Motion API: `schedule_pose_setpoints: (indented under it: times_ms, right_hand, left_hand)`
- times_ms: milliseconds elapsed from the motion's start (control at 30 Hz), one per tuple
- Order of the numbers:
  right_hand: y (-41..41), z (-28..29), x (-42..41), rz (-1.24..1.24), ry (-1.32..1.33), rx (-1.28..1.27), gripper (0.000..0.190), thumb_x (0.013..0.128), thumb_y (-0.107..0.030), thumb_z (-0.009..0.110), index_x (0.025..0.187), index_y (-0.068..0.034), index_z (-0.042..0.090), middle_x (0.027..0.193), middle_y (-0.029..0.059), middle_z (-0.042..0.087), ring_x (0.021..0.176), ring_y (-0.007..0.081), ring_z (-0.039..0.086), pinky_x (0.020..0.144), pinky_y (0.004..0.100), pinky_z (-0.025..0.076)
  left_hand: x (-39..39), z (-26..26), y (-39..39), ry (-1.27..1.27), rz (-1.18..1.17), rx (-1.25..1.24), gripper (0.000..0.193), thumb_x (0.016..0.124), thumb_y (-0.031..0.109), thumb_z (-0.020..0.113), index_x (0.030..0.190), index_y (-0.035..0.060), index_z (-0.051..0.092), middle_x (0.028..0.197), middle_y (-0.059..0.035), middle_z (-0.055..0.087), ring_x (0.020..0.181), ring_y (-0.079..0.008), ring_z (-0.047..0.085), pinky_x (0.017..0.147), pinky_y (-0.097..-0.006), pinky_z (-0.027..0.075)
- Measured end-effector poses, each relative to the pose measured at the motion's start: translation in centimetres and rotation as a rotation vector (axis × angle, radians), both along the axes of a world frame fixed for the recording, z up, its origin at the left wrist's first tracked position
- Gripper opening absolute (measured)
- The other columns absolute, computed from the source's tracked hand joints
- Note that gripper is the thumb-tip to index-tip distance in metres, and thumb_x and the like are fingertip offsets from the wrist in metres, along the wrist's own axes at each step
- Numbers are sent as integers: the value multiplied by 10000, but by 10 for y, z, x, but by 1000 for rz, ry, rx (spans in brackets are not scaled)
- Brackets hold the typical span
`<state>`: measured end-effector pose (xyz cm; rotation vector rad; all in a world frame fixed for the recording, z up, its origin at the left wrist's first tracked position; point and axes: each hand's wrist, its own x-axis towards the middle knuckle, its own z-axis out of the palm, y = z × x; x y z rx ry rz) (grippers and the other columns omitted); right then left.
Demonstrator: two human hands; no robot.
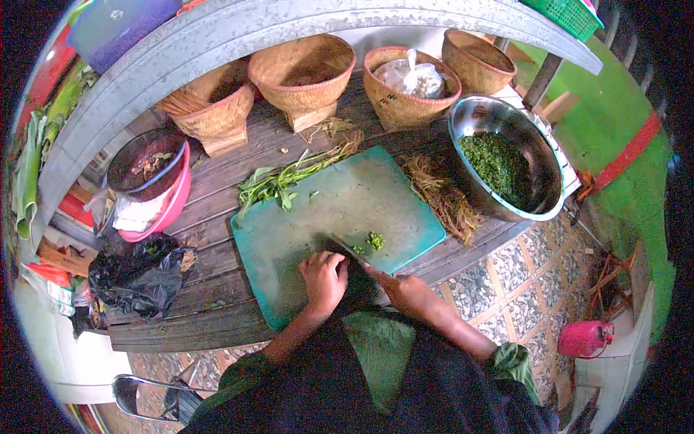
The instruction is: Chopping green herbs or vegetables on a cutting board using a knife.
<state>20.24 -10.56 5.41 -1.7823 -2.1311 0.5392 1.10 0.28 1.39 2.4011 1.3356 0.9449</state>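
Note:
My right hand [407, 291] grips a knife [347, 244] by its handle, the blade slanting up and left over a green-edged cutting board [352, 198]. Close beside the blade, my left hand [324, 278] rests on the board with its fingers curled; whatever may lie under them is hidden. A small heap of chopped greens [375, 241] sits just right of the blade. Along the board's far left edge lie long leafy stems [282, 184]. Dry, stringy roots [442, 192] are piled off its right side.
Woven bamboo baskets [306, 59] line the back of the slatted wooden table [217, 187]. A steel bowl [548, 187] of chopped greens stands right. At left are a pink basin [181, 192] and a black plastic bag [143, 276]. A metal beam [271, 24] arches above.

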Motion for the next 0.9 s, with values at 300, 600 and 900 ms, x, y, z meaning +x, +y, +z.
schedule_pose_setpoints:
  times_ms: [300,600,900]
  right_hand:
    - [-1,16,-7,8,2,-79,673,861,-101,538,1485,-252,337,645,204,610,534,367,626,481,503,490]
    - [-8,37,-7,-21,5,-229,633,868,-104,539,1462,-252,382,723,219,641,600,400,643,540,515,515]
    - [-2,30,-3,26,45,-239,637,861,-97,557,1464,-194,377,929,248,656,667,418,650,607,509,532]
  left_hand:
    - [0,-3,0,-8,2,-17,160,717,164,728,851,132,646,886,-34,629,923,-265,573,856,-456,344]
    - [-1,-3,1,0,13,-4,172,705,154,736,835,138,625,860,-39,619,914,-272,569,856,-461,352]
    - [-1,0,1,8,12,20,177,698,151,735,834,135,621,864,-44,622,913,-271,567,842,-461,352]
